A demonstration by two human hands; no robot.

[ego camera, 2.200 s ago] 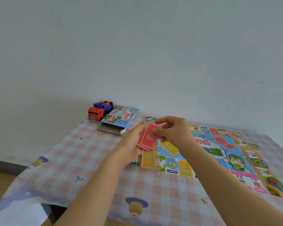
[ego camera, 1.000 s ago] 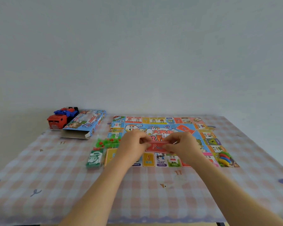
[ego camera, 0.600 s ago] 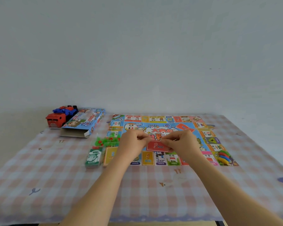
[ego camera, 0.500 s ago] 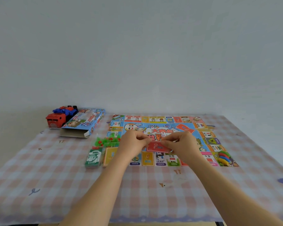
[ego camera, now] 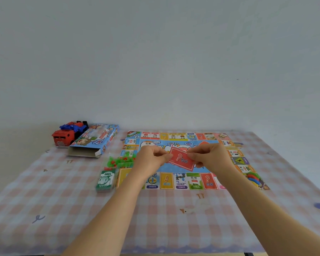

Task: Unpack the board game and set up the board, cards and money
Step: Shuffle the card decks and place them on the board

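The colourful game board (ego camera: 185, 182) lies unfolded on the checked tablecloth. Over its middle, my left hand (ego camera: 151, 158) and my right hand (ego camera: 210, 157) pinch the two ends of a red stack of question-mark cards (ego camera: 181, 159), tilted and held just above the board. A green stack of 1000 play money (ego camera: 105, 180) lies off the board's left edge, beside a yellow card stack (ego camera: 122, 177) partly hidden by my left forearm. Small green and red plastic houses (ego camera: 118, 161) sit in a bag behind the money.
The open game box (ego camera: 94, 140) lies at the back left beside a red and blue toy truck (ego camera: 68, 133). Coloured player tokens (ego camera: 254, 179) sit on the board's near right corner. A wall stands right behind the table.
Both hands have turned the red card stack from level to a diagonal tilt over the board's middle. Before that, my view swung from the table's left side to facing the board.
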